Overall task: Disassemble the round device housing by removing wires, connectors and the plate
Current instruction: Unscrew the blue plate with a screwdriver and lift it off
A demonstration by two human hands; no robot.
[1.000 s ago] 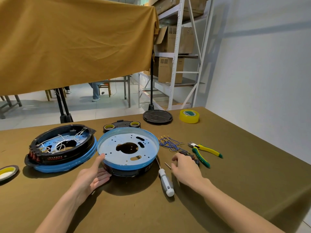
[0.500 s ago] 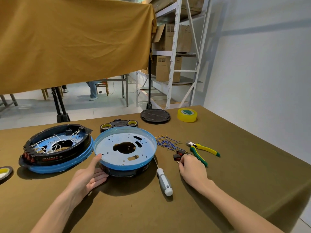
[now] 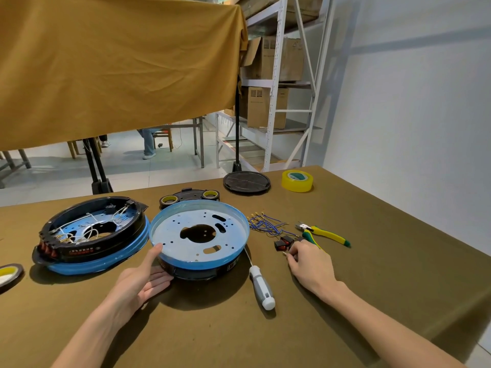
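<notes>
The round housing (image 3: 199, 264) sits mid-table, black-sided with a blue rim, and holds a pale perforated plate (image 3: 172, 232). My left hand (image 3: 138, 282) rests against its near-left side, thumb up on the rim, fingers straight along the base. My right hand (image 3: 310, 264) lies to the right with curled fingertips pinching a small pin-like piece (image 3: 284, 253), beside black-and-red connectors (image 3: 282, 242). Loose blue wires (image 3: 265, 224) lie just beyond them.
A second housing (image 3: 90, 235) with white wires stands at the left. A white-handled screwdriver (image 3: 261, 288) and yellow-green pliers (image 3: 328, 235) flank my right hand. Farther back are a black disc (image 3: 246, 181), yellow tape (image 3: 297, 181) and a black part (image 3: 190, 197). Another tape roll (image 3: 8, 274) sits far left.
My right hand has moved right, from near the screwdriver tip over to the connectors, and its fingers have closed on the small piece. My left hand has stayed on the housing.
</notes>
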